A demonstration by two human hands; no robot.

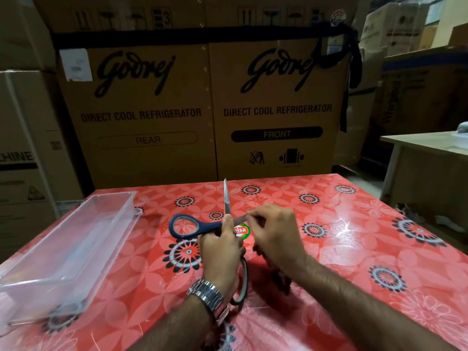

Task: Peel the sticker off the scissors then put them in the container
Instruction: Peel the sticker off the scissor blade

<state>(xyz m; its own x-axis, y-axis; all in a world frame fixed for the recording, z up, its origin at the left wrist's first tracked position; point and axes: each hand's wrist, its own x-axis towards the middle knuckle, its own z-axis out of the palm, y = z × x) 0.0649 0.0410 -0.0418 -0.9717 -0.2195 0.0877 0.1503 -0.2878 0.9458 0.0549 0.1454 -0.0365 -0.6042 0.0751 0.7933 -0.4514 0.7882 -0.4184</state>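
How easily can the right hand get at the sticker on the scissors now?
Probably yes: the sticker shows uncovered between the hands, the right hand pinches the blade beside it, and the left hand grips the scissors.

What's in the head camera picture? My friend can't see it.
A left hand grips open blue-handled scissors while the right hand pinches one blade by a round sticker. A clear container sits left on the red flowery table.

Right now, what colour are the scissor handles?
Dark blue; the handles show best in the head view.
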